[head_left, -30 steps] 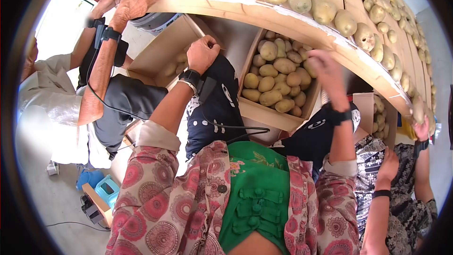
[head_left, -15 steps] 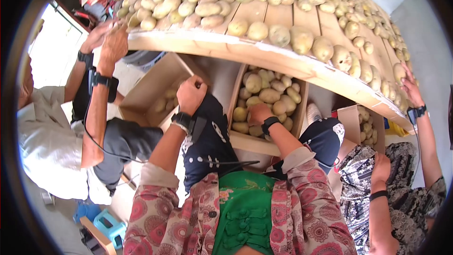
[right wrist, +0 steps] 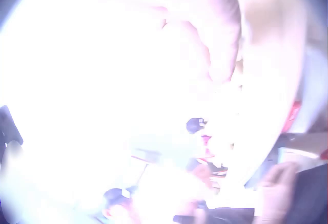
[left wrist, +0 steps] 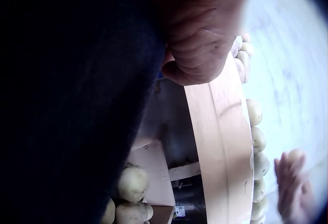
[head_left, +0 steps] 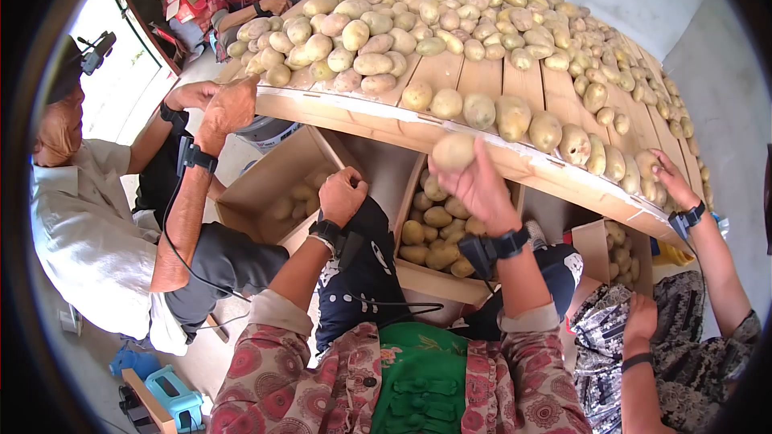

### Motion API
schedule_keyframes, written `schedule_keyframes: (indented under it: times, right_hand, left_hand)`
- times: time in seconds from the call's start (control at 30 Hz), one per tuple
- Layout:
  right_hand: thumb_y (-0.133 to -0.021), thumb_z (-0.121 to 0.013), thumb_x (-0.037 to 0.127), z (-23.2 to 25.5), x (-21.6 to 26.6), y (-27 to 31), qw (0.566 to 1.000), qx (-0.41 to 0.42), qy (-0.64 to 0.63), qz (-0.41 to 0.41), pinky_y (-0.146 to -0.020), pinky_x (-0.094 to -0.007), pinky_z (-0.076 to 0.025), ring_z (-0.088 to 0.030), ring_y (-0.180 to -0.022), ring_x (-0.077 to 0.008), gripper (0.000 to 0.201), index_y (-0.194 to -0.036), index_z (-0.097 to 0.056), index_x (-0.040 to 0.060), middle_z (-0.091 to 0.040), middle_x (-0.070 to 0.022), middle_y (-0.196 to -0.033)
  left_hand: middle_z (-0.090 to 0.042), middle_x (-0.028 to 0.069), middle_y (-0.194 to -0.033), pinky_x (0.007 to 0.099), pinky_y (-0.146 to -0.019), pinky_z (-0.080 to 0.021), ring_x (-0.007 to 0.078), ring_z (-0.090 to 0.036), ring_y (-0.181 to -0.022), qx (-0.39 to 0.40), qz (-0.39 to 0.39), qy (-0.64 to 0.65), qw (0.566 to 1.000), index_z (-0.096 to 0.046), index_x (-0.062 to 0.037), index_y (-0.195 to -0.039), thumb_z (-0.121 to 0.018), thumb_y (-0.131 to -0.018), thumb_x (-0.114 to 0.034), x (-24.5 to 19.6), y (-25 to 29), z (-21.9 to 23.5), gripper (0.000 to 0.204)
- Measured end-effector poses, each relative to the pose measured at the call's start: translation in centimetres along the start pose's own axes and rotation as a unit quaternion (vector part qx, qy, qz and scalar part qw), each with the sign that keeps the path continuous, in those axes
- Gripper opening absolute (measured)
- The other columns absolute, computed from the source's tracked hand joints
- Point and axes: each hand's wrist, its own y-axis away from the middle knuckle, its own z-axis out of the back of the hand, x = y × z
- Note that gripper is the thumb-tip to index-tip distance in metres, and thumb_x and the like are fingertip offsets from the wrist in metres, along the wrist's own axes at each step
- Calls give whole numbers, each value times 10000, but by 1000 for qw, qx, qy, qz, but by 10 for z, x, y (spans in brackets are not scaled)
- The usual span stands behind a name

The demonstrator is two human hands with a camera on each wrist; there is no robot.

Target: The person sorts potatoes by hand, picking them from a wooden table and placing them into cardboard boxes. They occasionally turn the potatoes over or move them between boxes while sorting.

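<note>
Raised just off the table's near edge, my right hand point(head_left: 481, 193) holds a potato point(head_left: 453, 152) between thumb and fingers. Beneath it stands a wooden box point(head_left: 438, 280) of potatoes, partly hidden by the hand and wrist. My left hand point(head_left: 343, 195) rests loosely curled on my knee, with no object visible in it. In the left wrist view, the left hand point(left wrist: 205, 42) shows folded fingers near the table edge. Glare washes out most of the right wrist view, where part of the right hand point(right wrist: 218, 24) shows at the top.
A slatted wooden table point(head_left: 482, 80) bears many potatoes, with a row along its near edge. Another potato box point(head_left: 265, 173) stands at left, and a third box point(head_left: 591, 249) at right. People sit on both sides; the right neighbour's hand point(head_left: 674, 181) touches a potato at the edge.
My right hand went down into the middle box, then rose with a potato toward the table edge. The left hand stays on the knee. The head view has tilted up, showing more table.
</note>
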Motion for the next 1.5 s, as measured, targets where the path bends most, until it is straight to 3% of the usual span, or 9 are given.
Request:
schedule_keyframes:
  times: [0.17,0.23,0.4,0.53,0.73,0.83,0.97,1.1,1.5]
  right_hand:
    - [-957,-441,287,-66,40,-35,989,-47,-65,127,-852,-376,-496,-523,-1127,-325,450,-1250,-371,-47,-480,-250,-1235]
    - [-935,-495,285,-58,29,-39,972,-34,79,220,-870,-335,-480,-557,-1074,-295,444,-1254,-421,-14,-524,-169,-1211]
    - [-893,-538,210,-9,-43,-8,950,44,310,0,-824,-281,-471,-596,-988,-173,347,-1168,-538,-2,-612,-93,-1095]
    - [-777,-616,202,89,-135,13,684,81,725,-2,-793,-399,-464,-594,-939,-303,343,-1071,-584,28,-617,-178,-981]
    - [-715,-634,223,97,-176,35,499,84,855,-114,-762,-453,-452,-573,-973,-316,381,-1077,-588,113,-611,-172,-992]
    - [-698,-630,219,130,-190,23,593,107,796,-56,-768,-447,-450,-575,-978,-305,408,-1091,-582,120,-609,-178,-1020]
    - [-699,-656,214,119,-158,39,592,93,797,-75,-778,-443,-460,-582,-932,-352,402,-1055,-572,45,-609,-196,-993]
    - [-671,-668,216,134,-146,49,682,46,728,-45,-778,-449,-448,-556,-925,-389,410,-1026,-587,26,-600,-219,-959]
    - [-677,-680,232,107,-148,80,552,-30,833,-26,-793,-436,-471,-579,-936,-358,434,-1067,-596,61,-613,-202,-986]
  left_hand:
    - [-645,120,-750,369,-697,-487,293,-623,-746,-15,-12,-25,999,-630,-69,-774,-599,-681,-206,0,1,0,168]
    - [-645,119,-750,369,-699,-486,295,-622,-748,-18,-19,-25,999,-630,-68,-774,-601,-680,-206,0,1,2,170]
    - [-644,119,-760,374,-702,-485,297,-619,-758,-8,-9,-31,999,-627,-72,-777,-602,-679,-204,9,-1,4,167]
    - [-641,121,-762,374,-704,-482,304,-615,-764,-4,13,-24,1000,-626,-72,-777,-602,-677,-205,8,0,5,168]
    - [-647,125,-764,402,-714,-489,310,-615,-772,-12,-9,-24,1000,-644,-88,-769,-610,-681,-204,5,0,4,150]
    - [-646,125,-761,402,-723,-488,309,-613,-783,-11,1,-28,1000,-643,-89,-767,-611,-683,-206,1,1,8,148]
    - [-648,120,-764,401,-717,-492,302,-616,-778,-9,4,-33,999,-645,-94,-755,-606,-690,-221,3,4,10,148]
    - [-647,115,-746,412,-685,-499,302,-620,-744,-60,-19,-56,996,-647,-125,-734,-597,-701,-219,6,6,9,112]
    - [-635,160,-801,430,-760,-469,336,-590,-829,-11,1,-28,1000,-642,-100,-781,-605,-685,-233,5,14,17,168]
